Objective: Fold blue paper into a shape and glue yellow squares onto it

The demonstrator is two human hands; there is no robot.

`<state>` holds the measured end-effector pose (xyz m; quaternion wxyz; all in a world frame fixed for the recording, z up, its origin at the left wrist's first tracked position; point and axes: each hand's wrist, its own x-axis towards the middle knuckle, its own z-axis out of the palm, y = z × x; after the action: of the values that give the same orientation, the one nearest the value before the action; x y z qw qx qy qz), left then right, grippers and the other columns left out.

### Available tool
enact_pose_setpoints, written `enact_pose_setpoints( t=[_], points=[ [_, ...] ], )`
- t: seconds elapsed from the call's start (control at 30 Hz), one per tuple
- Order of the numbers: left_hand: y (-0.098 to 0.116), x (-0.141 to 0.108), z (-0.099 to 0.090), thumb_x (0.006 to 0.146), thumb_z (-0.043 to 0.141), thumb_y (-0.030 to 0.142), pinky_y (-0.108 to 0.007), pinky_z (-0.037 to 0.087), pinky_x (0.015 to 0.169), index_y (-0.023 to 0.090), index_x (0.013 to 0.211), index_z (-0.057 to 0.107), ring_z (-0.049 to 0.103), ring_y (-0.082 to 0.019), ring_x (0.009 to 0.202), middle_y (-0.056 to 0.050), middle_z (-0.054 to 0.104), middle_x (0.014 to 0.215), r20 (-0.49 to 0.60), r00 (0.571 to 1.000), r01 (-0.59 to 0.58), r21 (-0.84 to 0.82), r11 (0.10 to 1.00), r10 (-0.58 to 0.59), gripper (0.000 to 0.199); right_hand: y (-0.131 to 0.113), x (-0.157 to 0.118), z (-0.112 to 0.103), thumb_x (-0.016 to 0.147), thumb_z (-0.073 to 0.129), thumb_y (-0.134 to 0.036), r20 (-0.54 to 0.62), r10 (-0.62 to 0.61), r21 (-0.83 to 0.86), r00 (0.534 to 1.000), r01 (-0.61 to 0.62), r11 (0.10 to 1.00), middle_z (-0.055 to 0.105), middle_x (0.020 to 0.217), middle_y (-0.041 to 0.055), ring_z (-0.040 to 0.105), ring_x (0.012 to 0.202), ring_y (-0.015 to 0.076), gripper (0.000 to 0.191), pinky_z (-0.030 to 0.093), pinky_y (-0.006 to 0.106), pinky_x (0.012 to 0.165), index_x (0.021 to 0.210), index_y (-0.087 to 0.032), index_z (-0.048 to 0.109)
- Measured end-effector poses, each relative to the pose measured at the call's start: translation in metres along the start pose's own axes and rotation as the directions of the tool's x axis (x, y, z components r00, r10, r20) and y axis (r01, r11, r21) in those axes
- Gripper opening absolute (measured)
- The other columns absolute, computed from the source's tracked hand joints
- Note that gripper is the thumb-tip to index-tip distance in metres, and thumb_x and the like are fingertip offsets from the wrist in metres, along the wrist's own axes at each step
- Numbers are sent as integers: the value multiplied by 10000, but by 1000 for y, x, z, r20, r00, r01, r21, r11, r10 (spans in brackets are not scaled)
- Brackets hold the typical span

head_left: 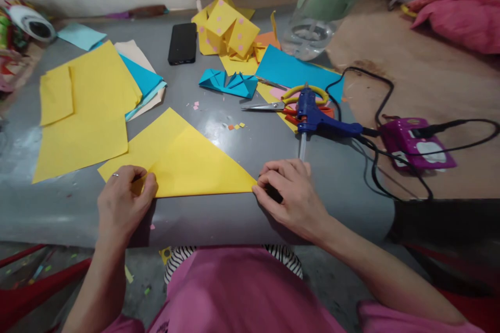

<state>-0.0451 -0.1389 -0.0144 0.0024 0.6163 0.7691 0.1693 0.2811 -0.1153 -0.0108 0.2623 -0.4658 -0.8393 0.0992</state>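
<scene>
A yellow sheet of paper (195, 166) lies folded on a slant in front of me, its straight folded edge toward my body. My left hand (127, 197) pinches that edge near its left end, thumb against the fingers. At the pointed right corner, my right hand (291, 192) pinches the paper between thumb and fingertips. Left of it, larger yellow sheets (89, 130) are stacked, partly overlapping the folded one. Just beyond my right hand, a blue glue gun (308, 114) rests across scissors (269, 106) with yellow and orange handles.
A folded blue paper piece (230, 83), a black phone (183, 44) and dotted yellow paper shapes (226, 26) lie farther back. A water bottle (324, 10) stands behind blue paper (292, 70). Black cords run to a purple power socket (414, 140) at right. Small paper scraps dot the grey table (219, 229).
</scene>
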Motion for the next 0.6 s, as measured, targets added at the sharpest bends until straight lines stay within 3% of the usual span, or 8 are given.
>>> enact_pose_setpoints(
  t=[0.27, 0.37, 0.47, 0.6],
  points=[
    [1, 0, 0, 910, 476, 411, -372, 482, 781, 242, 838, 534, 648, -256, 865, -74, 674, 863, 31, 999, -22, 36, 999, 20, 192, 6, 1, -6, 969, 601, -271, 82, -65, 124, 995, 55, 991, 709, 932, 50, 589, 895, 213, 185, 374, 391, 814, 795, -220, 639],
    [0, -1, 1, 917, 477, 405, -397, 505, 824, 234, 867, 549, 656, -265, 900, -90, 676, 898, 4, 1000, -12, 5, 1000, 12, 192, 9, -3, -5, 978, 620, -283, 1, -126, 130, 992, 125, 984, 714, 916, 32, 592, 872, 194, 149, 387, 374, 809, 850, -237, 679],
    [-9, -7, 0, 903, 531, 422, -416, 523, 870, 218, 942, 581, 666, -276, 956, -87, 686, 956, -53, 999, 4, -95, 995, -9, 213, 9, -7, -3, 969, 656, -238, -118, -203, -15, 972, 202, 979, 728, 885, -5, 583, 847, 177, 82, 370, 361, 800, 906, -270, 698],
    [-28, -13, -9, 808, 694, 407, -373, 559, 827, 232, 1137, 588, 685, -254, 981, -63, 704, 1086, 94, 993, -35, -391, 920, 78, 387, 10, -10, -5, 984, 633, -202, -96, -214, -95, 972, 205, 974, 765, 913, -46, 608, 841, 166, 130, 350, 366, 813, 966, -310, 703]
  ],
)
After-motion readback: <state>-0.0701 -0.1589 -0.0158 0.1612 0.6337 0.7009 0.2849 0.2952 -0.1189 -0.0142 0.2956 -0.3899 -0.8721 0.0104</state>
